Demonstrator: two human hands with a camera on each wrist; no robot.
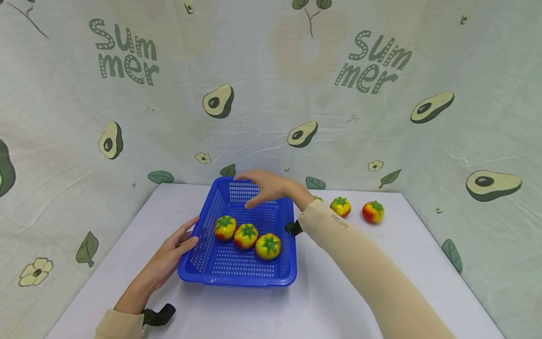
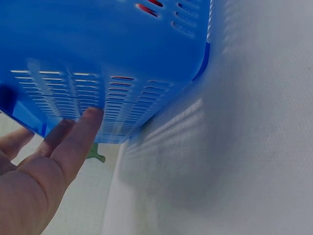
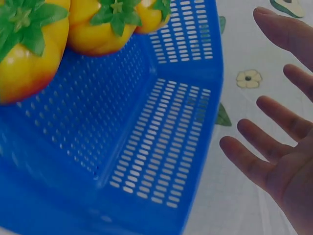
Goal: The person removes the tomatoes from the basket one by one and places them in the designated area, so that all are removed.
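A blue plastic basket (image 1: 237, 281) with slotted walls stands on the white table. Inside it sit three yellow-red tomatoes (image 1: 245, 236) with green leafy tops, in a slanting row. My left hand (image 1: 171, 254) is at the basket's left side; the left wrist view shows its fingers (image 2: 78, 142) stretched against the outer slotted wall. Over the far part of the basket hovers my right hand (image 1: 268, 186), thumb and fingers spread apart with nothing between them. In the right wrist view this hand (image 3: 288, 161) is clear of the basket's rim.
To the basket's right, two tomatoes (image 1: 373, 212) (image 1: 340, 206) lie on the table (image 1: 338, 292). The green top of another (image 1: 318, 199) peeks out behind my right forearm. A printed cloth (image 1: 262, 61) with avocados and lettering surrounds the table's back and sides.
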